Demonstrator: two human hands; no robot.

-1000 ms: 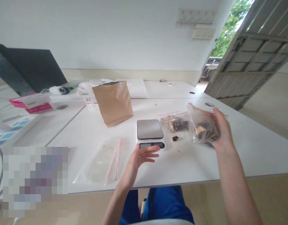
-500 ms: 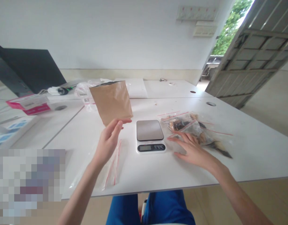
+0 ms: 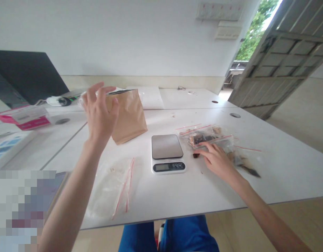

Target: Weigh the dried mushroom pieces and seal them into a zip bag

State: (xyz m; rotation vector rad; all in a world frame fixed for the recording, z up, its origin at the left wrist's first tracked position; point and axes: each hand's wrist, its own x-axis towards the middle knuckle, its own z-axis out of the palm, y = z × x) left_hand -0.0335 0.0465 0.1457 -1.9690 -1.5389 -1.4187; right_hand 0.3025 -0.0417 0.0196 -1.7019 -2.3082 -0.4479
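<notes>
My left hand (image 3: pixel 100 112) is raised in the air with fingers spread, open, right at the top left edge of an upright brown paper bag (image 3: pixel 130 117). My right hand (image 3: pixel 216 161) rests low on the white table (image 3: pixel 269 175), fingers curled toward a small dark piece (image 3: pixel 195 155) beside the clear zip bags of dried pieces (image 3: pixel 208 137). Whether its fingertips pinch the piece I cannot tell. A small digital scale (image 3: pixel 167 153) with an empty steel plate sits between my hands.
Empty clear zip bags with red strips (image 3: pixel 116 182) lie at the front left. A pink box (image 3: pixel 25 117), a black monitor (image 3: pixel 27 78) and cables sit at the far left. An open door (image 3: pixel 287 56) stands at the right. My blue-clad legs (image 3: pixel 172 234) show below the table edge.
My right hand set the filled bag down on the table and now lies beside the bags. My left hand rose from the scale's front up to the brown paper bag's top.
</notes>
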